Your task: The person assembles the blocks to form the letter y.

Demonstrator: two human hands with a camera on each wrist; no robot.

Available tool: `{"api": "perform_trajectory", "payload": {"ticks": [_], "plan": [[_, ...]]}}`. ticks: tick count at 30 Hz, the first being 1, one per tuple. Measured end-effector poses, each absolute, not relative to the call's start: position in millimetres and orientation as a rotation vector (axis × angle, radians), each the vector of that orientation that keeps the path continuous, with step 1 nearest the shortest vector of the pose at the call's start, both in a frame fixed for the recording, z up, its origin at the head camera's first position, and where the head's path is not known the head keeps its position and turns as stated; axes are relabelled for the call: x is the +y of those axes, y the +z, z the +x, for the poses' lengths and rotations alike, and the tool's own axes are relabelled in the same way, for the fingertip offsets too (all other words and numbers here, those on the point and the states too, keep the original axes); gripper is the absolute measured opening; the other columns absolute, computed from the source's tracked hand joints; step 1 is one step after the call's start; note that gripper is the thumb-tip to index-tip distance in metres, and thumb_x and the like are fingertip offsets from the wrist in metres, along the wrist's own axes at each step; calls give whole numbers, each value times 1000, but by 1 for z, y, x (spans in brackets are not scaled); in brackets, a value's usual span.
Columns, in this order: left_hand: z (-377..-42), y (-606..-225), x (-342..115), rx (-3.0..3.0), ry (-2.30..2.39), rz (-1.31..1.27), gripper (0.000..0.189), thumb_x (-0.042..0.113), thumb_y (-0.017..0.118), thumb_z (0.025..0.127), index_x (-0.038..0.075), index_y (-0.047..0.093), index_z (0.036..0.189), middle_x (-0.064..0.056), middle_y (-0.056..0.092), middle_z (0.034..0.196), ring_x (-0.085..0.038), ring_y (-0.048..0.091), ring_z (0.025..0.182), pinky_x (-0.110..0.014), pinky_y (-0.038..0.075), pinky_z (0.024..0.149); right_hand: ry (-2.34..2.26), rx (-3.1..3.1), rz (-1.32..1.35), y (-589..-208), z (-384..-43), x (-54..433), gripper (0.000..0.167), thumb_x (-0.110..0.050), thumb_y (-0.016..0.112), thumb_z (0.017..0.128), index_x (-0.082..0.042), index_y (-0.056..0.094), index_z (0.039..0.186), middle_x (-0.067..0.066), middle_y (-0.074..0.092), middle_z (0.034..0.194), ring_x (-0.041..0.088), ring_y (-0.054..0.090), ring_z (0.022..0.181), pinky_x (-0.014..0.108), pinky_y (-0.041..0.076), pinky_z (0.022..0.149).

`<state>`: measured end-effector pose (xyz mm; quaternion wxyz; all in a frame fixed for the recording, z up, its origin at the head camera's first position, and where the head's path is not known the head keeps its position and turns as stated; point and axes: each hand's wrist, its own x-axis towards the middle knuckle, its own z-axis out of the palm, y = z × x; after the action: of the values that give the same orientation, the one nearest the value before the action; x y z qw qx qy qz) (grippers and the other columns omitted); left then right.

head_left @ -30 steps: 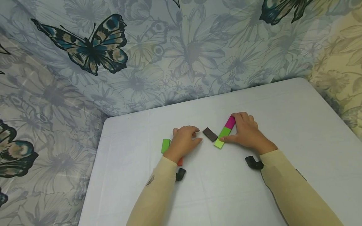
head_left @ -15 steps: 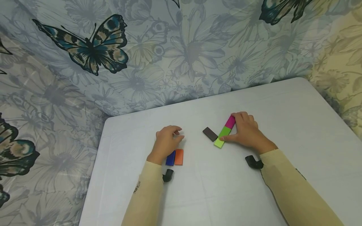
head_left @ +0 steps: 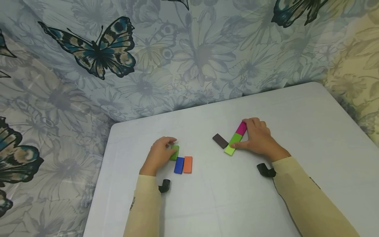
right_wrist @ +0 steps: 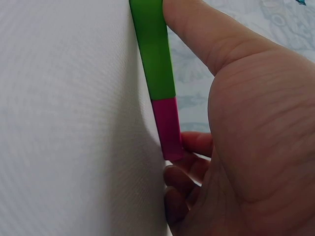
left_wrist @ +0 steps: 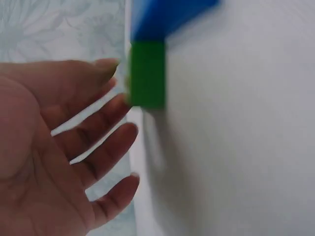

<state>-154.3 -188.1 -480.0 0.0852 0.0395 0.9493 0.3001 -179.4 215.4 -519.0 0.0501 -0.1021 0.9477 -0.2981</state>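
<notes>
Three smooth oblong blocks point(head_left: 236, 138) lie pinched by the right hand point(head_left: 259, 139), left hand point(head_left: 158, 154) spread.

Soft light casts faint shadows; the near blue block point(left_wrist: 170, 17) blurs.

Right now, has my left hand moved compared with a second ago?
Yes, the left hand went left: in the head view, it was beyond the orange block and is now to its left.
</notes>
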Motion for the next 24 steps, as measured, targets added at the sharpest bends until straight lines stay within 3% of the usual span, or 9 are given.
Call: {"api": "perform_trajectory", "payload": {"ticks": [13,24], "plan": [[-140,-485,-211,2722,888,277,63,5,88,91,11,65,149,-6,58,151,-33,47,144,-54,39,118,-881,2892,-299,-520,-180,217,121,-62,94,77,10,38,156,33,38,150,52,36,130,69,35,100],[-154,-489,-208,2771,831,243,66,16,94,89,11,66,148,-5,59,142,-26,55,127,-48,47,109,-938,2880,-264,-516,-179,212,117,-66,89,82,9,39,156,31,39,150,50,36,129,67,35,97]]}}
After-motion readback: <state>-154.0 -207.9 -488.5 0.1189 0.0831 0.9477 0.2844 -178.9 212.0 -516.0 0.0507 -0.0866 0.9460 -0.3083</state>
